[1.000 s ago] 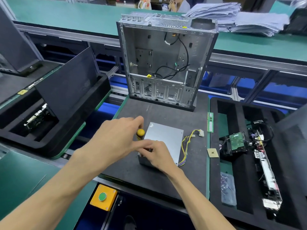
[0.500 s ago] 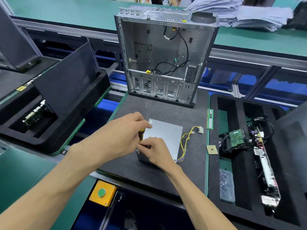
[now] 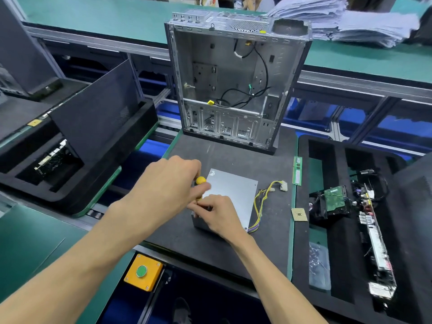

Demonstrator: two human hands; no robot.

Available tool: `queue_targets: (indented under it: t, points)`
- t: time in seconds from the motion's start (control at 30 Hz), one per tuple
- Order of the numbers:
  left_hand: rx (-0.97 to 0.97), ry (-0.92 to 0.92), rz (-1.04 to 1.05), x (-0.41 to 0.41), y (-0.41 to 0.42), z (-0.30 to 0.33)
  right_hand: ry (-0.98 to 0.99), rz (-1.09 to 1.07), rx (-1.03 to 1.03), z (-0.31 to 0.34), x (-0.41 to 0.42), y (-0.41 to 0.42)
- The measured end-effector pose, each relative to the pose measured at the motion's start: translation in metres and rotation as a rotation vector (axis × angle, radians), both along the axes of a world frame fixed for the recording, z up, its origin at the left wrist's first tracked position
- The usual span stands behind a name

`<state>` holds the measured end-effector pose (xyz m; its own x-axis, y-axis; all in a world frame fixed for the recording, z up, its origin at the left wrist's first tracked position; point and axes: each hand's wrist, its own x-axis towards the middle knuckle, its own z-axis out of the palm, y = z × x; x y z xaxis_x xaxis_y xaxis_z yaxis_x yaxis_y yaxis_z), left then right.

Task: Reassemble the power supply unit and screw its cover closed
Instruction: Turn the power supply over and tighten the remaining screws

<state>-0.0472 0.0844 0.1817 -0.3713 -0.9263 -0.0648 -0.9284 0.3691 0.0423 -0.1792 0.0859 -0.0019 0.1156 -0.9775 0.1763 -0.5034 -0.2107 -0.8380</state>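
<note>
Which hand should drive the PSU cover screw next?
Left. The left hand already grips the yellow screwdriver, upright at the PSU cover's near-left corner. The right hand rests on the cover by the tip, better placed to steady it.

- Your left hand covers most of the yellow-handled screwdriver; you see only the round end of the handle, and the tip is hidden.
- Your right hand hides the near left corner of the flat grey metal power supply box, so you cannot tell if a screw is there.
- The small clear plastic bag holds things too small to tell.
- The stack of white papers is blurred and cut by the top edge.
</note>
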Motion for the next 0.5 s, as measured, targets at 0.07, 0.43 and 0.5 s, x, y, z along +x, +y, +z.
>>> queue_targets:
  t: [0.07,0.43,0.5]
  points:
    - [0.121,0.001,-0.126,-0.001,-0.002,0.003,0.017,-0.002,-0.001,0.001,0.000,0.000]
    - [0.110,-0.048,-0.050,-0.003,-0.002,-0.002,0.014,0.005,-0.008,-0.004,0.000,-0.002]
    - [0.213,-0.052,-0.187,-0.001,-0.004,0.001,0.020,0.003,-0.017,-0.002,0.001,-0.002]
